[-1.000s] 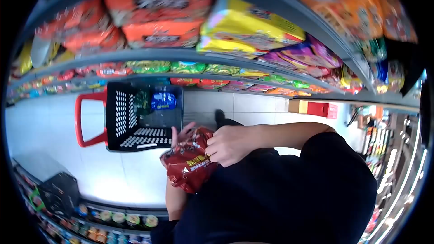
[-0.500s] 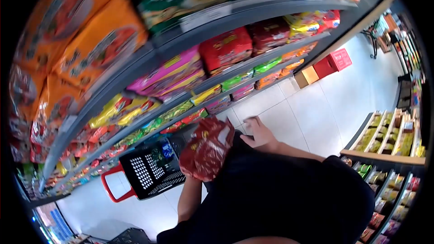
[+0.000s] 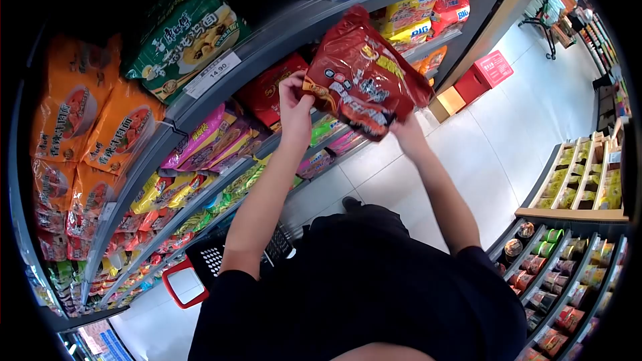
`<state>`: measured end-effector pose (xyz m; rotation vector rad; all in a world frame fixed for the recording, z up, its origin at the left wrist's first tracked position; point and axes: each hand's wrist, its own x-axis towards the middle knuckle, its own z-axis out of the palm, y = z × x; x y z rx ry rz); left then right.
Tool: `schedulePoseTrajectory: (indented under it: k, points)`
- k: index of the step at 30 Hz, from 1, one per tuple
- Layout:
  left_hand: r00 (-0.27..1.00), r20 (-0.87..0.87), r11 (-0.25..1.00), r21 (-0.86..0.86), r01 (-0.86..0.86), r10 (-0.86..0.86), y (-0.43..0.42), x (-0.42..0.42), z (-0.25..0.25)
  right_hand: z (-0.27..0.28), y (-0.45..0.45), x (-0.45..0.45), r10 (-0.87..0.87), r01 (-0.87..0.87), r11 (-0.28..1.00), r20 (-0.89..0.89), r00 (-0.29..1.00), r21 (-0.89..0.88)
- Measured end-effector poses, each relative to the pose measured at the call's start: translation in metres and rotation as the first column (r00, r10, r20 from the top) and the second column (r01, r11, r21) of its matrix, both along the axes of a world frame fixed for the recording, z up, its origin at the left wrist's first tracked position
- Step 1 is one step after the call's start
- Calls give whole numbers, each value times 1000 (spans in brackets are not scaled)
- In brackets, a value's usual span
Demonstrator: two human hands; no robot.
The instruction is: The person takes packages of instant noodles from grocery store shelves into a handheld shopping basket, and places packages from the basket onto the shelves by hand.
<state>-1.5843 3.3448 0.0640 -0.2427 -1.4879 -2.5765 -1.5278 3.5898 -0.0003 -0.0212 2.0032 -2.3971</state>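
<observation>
A dark red glossy noodle package is held up in front of the shelf, printed side facing the camera. My left hand pinches its left edge between thumb and fingers. At its lower right corner is my right hand, its fingertips partly hidden by the package. Behind the package, a red pack lies on the middle shelf, and yellow packs sit to the right of it. A green pack stands on the upper shelf at the left, above a price tag.
Orange packs fill the left shelf. A black basket with a red handle is on the floor at lower left. Red boxes stand at the shelf's end. Racks of cups are at lower right, with a trolley farther off.
The red package has moved from near my body up to the shelf. My right hand, empty and apart from it half a second ago, is now at its corner. The view has turned toward the shelf's end.
</observation>
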Motion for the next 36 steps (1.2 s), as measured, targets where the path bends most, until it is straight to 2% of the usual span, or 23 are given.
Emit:
schedulePoseTrajectory:
  k: [1, 3, 4, 5, 7, 9, 10, 11, 13, 14, 15, 16, 17, 19, 21, 26, 29, 30, 32, 33, 35, 36]
  points:
    - [1000, 26, 998, -66, 6, -4, 2, -10, -1, -5, 16, -19, -18, 8, 989, 68, 998, 148]
    - [995, 88, 975, -210, 67, -50, 1, -30, -4, 64, 23, -37, 173, -207, 917, 129, 976, 341]
    - [991, 121, 955, -281, 98, -66, 0, -38, -3, 57, 30, -55, 203, -137, 897, -117, 972, 420]
    - [980, 176, 937, -317, 149, -96, 1, -46, 1, 60, 39, -73, 251, -244, 906, 25, 968, 344]
    - [945, 295, 893, -375, 250, -140, 4, -55, 5, 68, 46, -99, 345, -268, 884, -148, 927, 382]
    - [974, 222, 887, -438, 146, -51, 13, -59, 6, 75, 49, -123, 320, -192, 865, -215, 923, 463]
    - [971, 231, 876, -454, 163, -61, 14, -62, 9, 66, 49, -142, 325, -177, 892, -320, 890, 416]
    - [968, 241, 865, -469, 179, -70, 15, -65, 12, 68, 50, -152, 290, -134, 888, -310, 905, 440]
    - [996, 89, 849, -523, 72, -29, 16, -93, -11, 75, 50, -178, 172, -89, 929, -207, 963, 359]
    - [1000, 11, 839, -544, 16, -11, 18, -104, -13, 71, 51, -196, 134, -42, 948, -275, 952, 317]
    - [998, 66, 839, -543, 37, -1, 19, -112, -16, 61, 51, -214, 93, 1, 963, -337, 937, 269]
    - [993, 122, 840, -539, 59, 9, 24, -116, -13, 39, 53, -234, 25, 92, 950, -367, 930, 298]
    - [984, 175, 843, -532, 80, 17, 28, -118, -13, 38, 50, -229, -5, 105, 949, -319, 948, 296]
    - [985, 142, 714, -700, 27, 101, 32, -122, -17, 40, 45, -226, -66, 136, 946, -236, 970, 295]
    - [987, 55, 585, -810, -44, 151, 32, -124, -24, 40, 40, -231, -44, 139, 931, -273, 961, 339]
    - [966, -121, 584, -777, -235, 227, 36, -116, -33, 42, 37, -262, 26, 56, 912, -194, 981, 406]
    - [962, -156, 592, -762, -262, 225, 34, -115, -35, 24, 38, -265, -9, 240, 750, -354, 935, 616]
    - [965, -146, 605, -756, -250, 216, 34, -112, -33, 13, 38, -267, -26, 231, 841, -389, 921, 490]
    - [951, -165, 598, -746, -295, 263, 33, -102, -31, 8, 33, -245, -121, 313, 840, -409, 904, 444]
    - [964, -149, 646, -719, -257, 218, 28, -94, -37, 11, 28, -225, -151, 357, 829, -442, 884, 431]
    - [980, -124, 730, -654, -200, 157, 10, -73, -62, -42, 31, -215, -265, 406, 893, -500, 824, 195]
    - [988, -142, 788, -601, -136, 62, -4, -55, -85, -57, 26, -187, -319, 440, 873, -437, 841, 209]
